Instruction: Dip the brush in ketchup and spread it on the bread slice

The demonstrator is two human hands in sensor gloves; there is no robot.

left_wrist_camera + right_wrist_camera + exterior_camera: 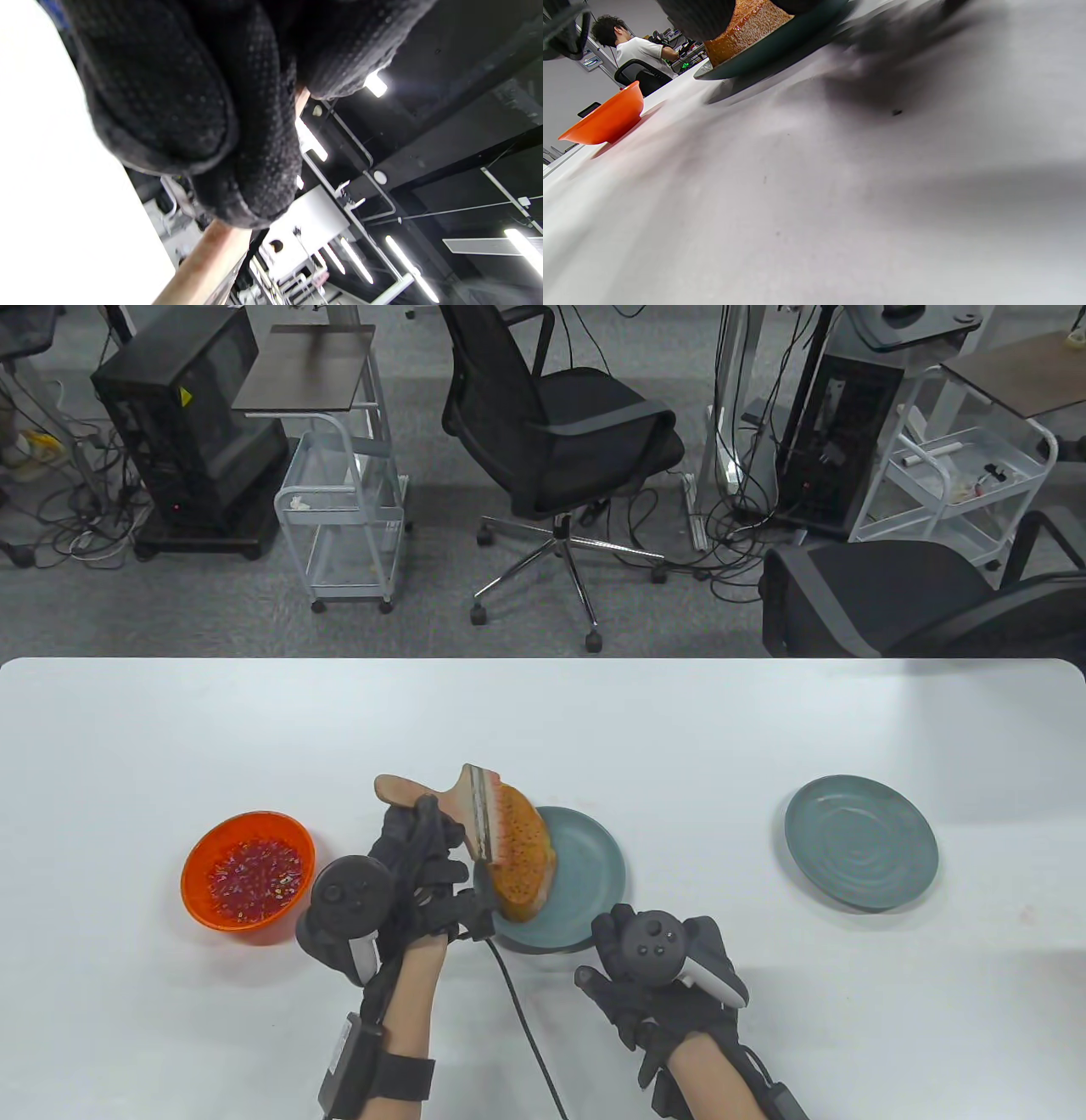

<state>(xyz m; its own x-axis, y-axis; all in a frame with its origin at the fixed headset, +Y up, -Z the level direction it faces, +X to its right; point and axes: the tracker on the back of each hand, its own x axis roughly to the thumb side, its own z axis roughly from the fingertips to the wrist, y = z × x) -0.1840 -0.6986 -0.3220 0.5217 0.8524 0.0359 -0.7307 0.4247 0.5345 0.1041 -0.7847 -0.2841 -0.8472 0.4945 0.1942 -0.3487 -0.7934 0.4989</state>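
My left hand [424, 857] grips the wooden handle of a flat brush [462, 806]. The bristles press on an orange-coated bread slice [522, 848]. The slice lies tilted over the left part of a teal plate [598, 869]. In the left wrist view my gloved fingers [191, 106] wrap the handle [212, 262]. An orange bowl [248, 869] with red ketchup sits just left of that hand. My right hand [653, 959] rests palm down at the plate's front rim and holds nothing. The right wrist view shows the bread [746, 21], plate [780, 46] and bowl [606, 116].
A second teal plate [861, 841] sits to the right with nothing on it. A black cable [526, 1027] runs between my wrists to the near edge. The white table [679, 729] ends at the far edge, with office chairs and carts beyond.
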